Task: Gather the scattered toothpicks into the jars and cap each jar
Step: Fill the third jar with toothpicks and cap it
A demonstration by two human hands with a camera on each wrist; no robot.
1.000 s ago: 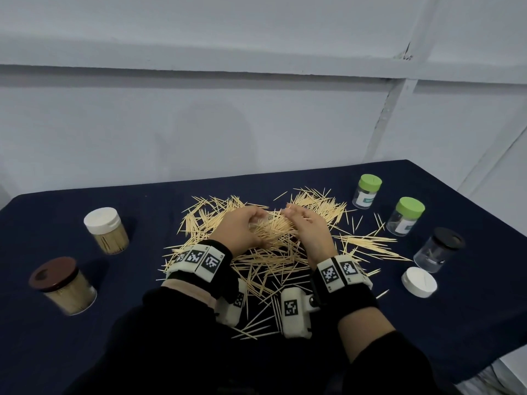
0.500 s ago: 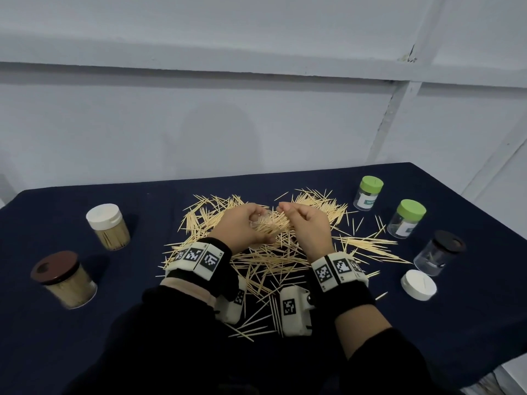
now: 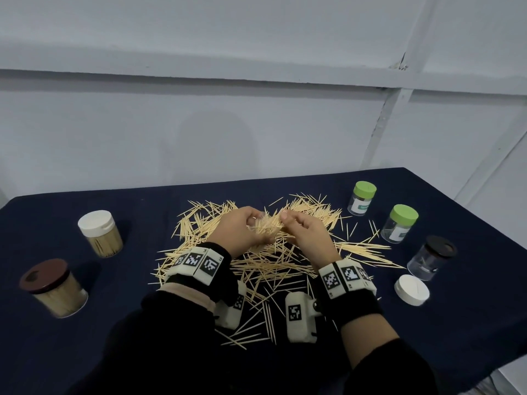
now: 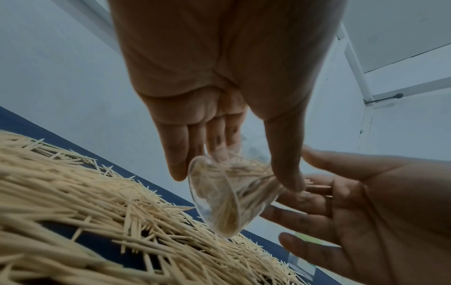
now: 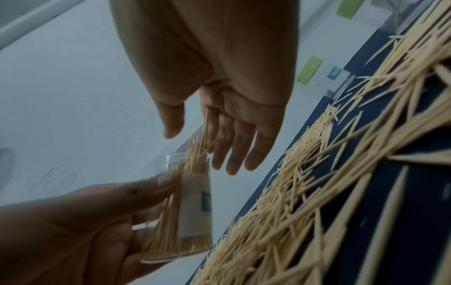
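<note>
A loose pile of toothpicks [image 3: 271, 263] covers the middle of the dark blue cloth. Just above it my left hand [image 3: 242, 226] grips a clear jar [image 4: 219, 196], tilted and partly filled with toothpicks. The jar [image 5: 192, 208] has no cap, and toothpicks stick out of its mouth. My right hand [image 3: 305, 232] is at that mouth, its fingers [image 5: 234, 154] fairly straight and touching the protruding toothpicks. In the head view the jar is mostly hidden between the two hands.
At the left stand a full white-capped jar [image 3: 100, 233] and a full brown-capped jar [image 3: 52, 286]. At the right are two green-capped jars [image 3: 362, 198] [image 3: 400, 223], a black-capped jar [image 3: 432, 258] and a loose white cap [image 3: 411, 289]. The table's edge runs close at lower right.
Both hands stay together over the pile, with small finger movements at the jar's mouth. The jars and the loose cap have not moved.
</note>
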